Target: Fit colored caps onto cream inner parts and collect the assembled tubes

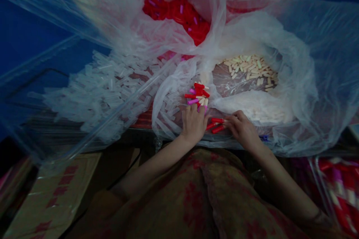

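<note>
Near table edge [143, 124] | right hand [241, 129] holding red tubes [218, 129] | open bag [244, 101] beyond

A reddish-brown work surface [143, 118] carries a broad heap of short clear tubes [109, 86] at the left, a rumpled translucent bag [297, 52] holding cream pieces [252, 68] at the right, and between them a small mixed pile [199, 95] of red, pink and cream pieces, whose contact with the surface itself is unclear.
</note>
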